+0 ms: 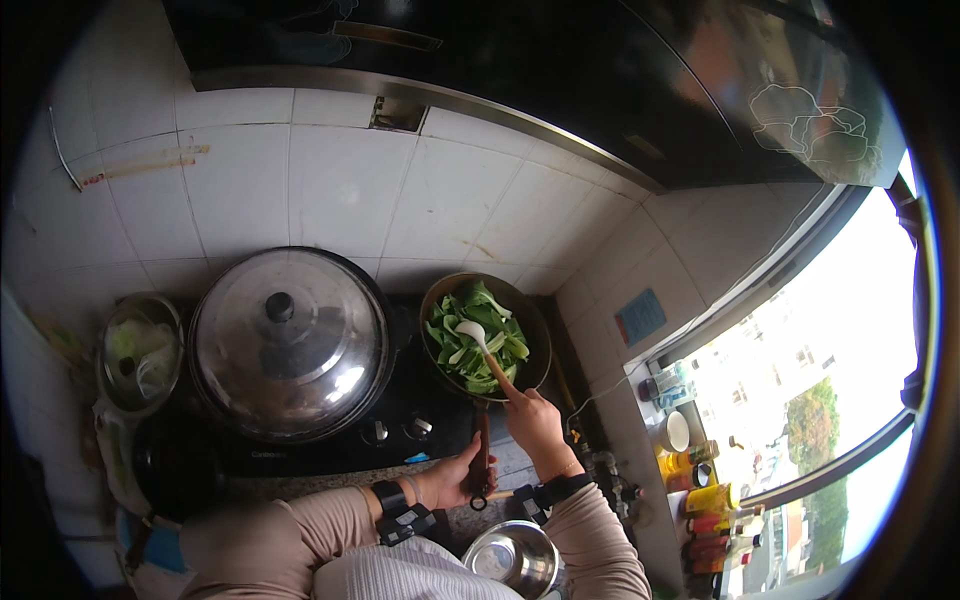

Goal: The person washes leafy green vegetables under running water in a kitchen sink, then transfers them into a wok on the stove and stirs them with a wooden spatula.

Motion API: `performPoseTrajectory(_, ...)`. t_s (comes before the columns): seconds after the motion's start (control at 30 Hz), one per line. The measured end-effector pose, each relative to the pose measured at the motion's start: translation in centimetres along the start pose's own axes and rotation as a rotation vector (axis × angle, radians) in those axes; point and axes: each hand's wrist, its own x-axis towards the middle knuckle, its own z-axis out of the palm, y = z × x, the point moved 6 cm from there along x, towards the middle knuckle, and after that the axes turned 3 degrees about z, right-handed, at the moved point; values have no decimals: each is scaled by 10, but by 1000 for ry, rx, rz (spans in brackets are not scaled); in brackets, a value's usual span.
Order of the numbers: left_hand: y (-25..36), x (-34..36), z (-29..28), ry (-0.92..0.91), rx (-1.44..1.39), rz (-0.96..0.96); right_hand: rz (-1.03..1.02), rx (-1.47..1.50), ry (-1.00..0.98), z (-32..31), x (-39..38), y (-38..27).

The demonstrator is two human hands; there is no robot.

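A frying pan stands on the right side of the black stove, with chopped leafy greens heaped in it. My left hand is closed round the pan's brown handle. My right hand grips a spoon with a pale head and a wooden handle. The spoon's head rests on top of the greens near the middle of the pan. Whether its underside presses into the leaves is hidden.
A large wok with a domed metal lid fills the stove's left side. Further left sits a bowl with pale green leaves. A steel bowl is close to my body. Bottles line the windowsill; a range hood hangs above.
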Motion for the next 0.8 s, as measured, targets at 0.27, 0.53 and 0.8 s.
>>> performPoseTrajectory(0.27,-2,7,-7,-55,-28,13,189,364,178,-37,5,28)
performPoseTrajectory(0.53,-2,-6,5,-14,39,33,217,236,89,12,39,17)
performPoseTrajectory(0.8,-1,3,-2,-39,40,33,87,160,10,5,22,10)
